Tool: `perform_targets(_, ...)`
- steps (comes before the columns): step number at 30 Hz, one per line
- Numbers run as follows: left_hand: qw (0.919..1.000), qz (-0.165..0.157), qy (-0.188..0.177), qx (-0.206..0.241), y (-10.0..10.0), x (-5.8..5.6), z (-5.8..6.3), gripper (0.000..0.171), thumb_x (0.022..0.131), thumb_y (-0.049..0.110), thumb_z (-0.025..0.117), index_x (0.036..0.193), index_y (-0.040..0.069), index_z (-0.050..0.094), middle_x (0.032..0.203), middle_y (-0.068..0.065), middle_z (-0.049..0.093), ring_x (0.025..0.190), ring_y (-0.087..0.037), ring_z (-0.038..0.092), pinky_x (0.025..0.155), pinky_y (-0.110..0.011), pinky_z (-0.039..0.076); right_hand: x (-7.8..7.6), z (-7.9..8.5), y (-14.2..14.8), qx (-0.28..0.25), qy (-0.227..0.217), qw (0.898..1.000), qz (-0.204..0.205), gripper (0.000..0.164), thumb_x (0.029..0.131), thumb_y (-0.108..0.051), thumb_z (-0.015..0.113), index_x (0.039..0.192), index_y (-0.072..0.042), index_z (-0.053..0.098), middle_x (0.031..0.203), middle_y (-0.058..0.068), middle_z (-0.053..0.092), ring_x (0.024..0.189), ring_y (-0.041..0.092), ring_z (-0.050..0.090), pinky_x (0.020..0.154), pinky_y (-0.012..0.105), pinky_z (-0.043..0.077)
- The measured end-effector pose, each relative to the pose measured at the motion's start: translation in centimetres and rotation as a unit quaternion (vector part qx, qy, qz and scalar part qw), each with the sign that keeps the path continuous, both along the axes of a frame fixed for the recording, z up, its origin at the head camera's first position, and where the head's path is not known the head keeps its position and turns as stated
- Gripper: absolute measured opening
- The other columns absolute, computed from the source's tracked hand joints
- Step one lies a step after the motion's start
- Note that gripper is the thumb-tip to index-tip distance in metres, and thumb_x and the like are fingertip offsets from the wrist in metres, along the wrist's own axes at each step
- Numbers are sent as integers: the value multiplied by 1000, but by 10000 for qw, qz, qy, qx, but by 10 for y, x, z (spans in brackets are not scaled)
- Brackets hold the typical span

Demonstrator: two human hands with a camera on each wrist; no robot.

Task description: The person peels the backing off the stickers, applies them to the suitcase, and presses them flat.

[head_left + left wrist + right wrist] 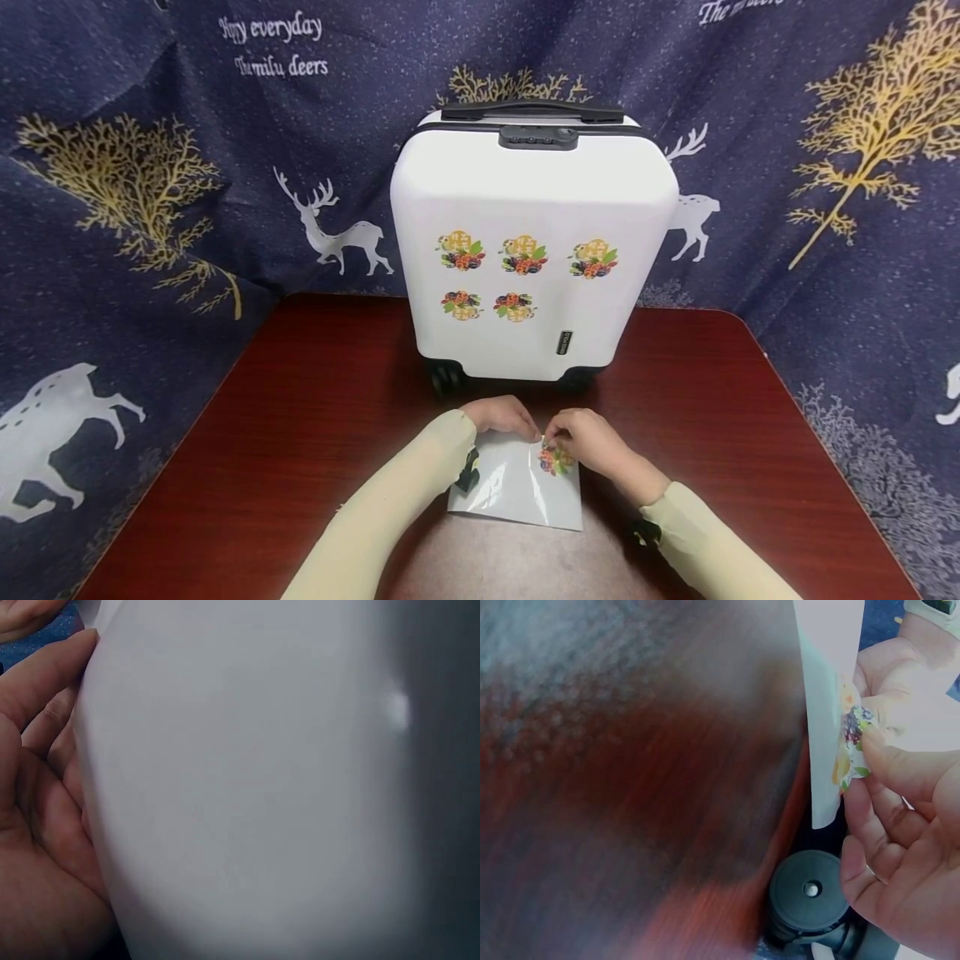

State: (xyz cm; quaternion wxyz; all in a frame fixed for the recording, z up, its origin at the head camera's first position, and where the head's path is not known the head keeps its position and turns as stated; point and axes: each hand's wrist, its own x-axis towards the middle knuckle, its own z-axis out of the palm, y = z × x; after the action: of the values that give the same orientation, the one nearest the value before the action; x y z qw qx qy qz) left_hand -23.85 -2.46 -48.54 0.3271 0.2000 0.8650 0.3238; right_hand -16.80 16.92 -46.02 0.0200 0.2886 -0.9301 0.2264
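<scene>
A glossy white sticker sheet point(506, 492) is held tilted above the table in front of the suitcase. My left hand point(504, 415) grips its upper edge; the left wrist view has the sheet's pale surface point(232, 780) across most of it, beside the fingers. At the sheet's upper right corner is a colourful fruit sticker point(555, 462). My right hand point(591, 440) pinches this sticker by its edge. In the right wrist view, thumb and finger hold the fruit sticker point(856, 735), part of which still lies against the sheet.
Behind the hands a white suitcase point(517, 187) stands upright on the dark red table point(322, 417). Its front bears three fruit stickers above and two below, with a small black label point(564, 342) at lower right. A dark blue patterned cloth point(337, 125) hangs behind.
</scene>
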Motion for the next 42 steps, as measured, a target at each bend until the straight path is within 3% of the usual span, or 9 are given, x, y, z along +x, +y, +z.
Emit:
perform_targets(19,9998,171,73,48,1,0,-1,25,85,25,76,105,11,82,115,-5,78,93,-6,61,88,-22,49,4,3,4,-62,-159,9997,173,19,80,8,75,77,-11,73,74,-4,68,71,2,52,65,20,47)
perform_targets(42,9996,202,-150,99,1,0,-3,24,85,25,77,103,11,82,112,-4,79,95,-8,63,89,-24,49,8,0,9,-276,-349,9989,162,18,82,4,76,76,-12,72,75,-4,69,73,0,53,66,20,47)
